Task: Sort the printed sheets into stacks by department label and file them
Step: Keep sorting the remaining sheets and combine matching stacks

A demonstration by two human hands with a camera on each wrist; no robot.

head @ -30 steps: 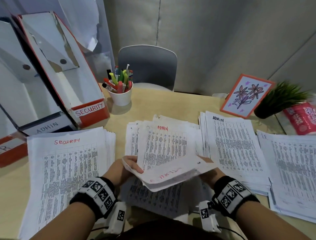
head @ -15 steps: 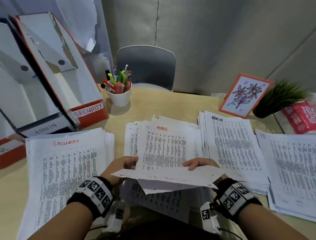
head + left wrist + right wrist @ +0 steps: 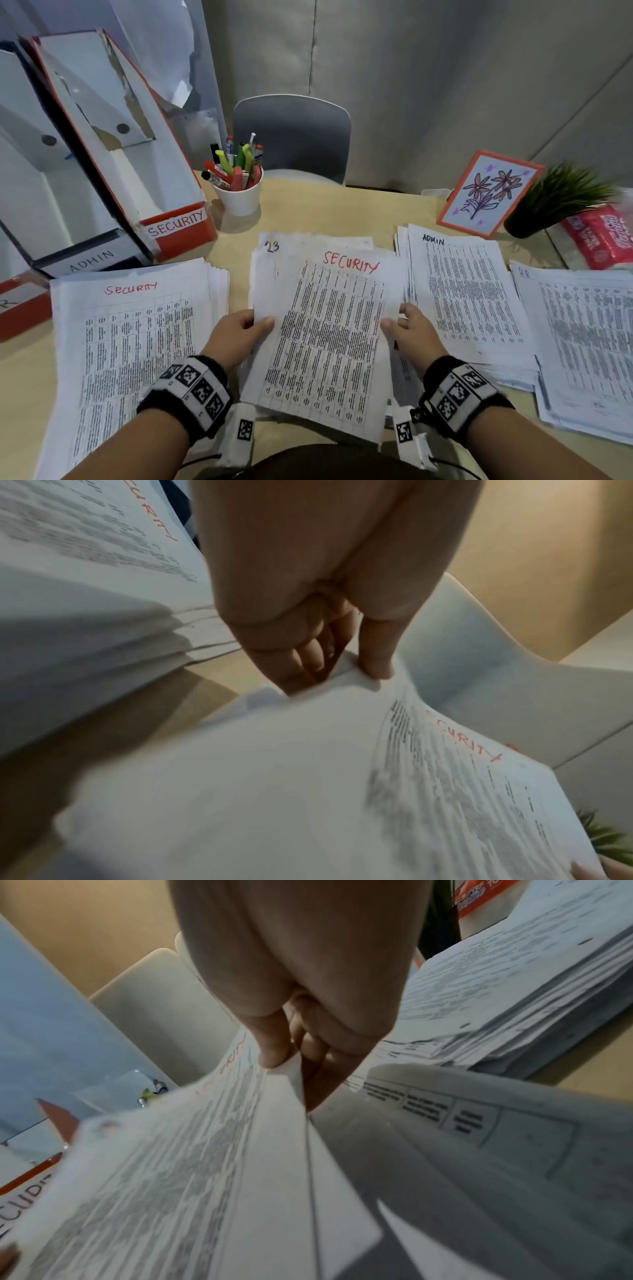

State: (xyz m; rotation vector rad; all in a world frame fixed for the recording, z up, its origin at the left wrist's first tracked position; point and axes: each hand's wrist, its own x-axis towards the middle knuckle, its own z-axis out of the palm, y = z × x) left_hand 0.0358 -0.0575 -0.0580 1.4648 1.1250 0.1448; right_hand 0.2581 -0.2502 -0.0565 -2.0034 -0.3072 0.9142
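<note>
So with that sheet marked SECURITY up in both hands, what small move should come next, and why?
Probably carry the held sheet leftward and lay it on the SECURITY stack. The left hand and right hand pinch its side edges, its red heading reads SECURITY, and that stack's top sheet carries the same label; the ADMIN stack lies to the right.

An office desk: red and white cardboard file boxes (image 3: 113, 164) labelled SECURITY and ADMIN stand at the pale wooden surface's (image 3: 325, 212) left edge, beside a white cup of markers (image 3: 238, 185); a grey chair (image 3: 291, 137) faces its far edge, before grey partition panels (image 3: 445, 68).
</note>
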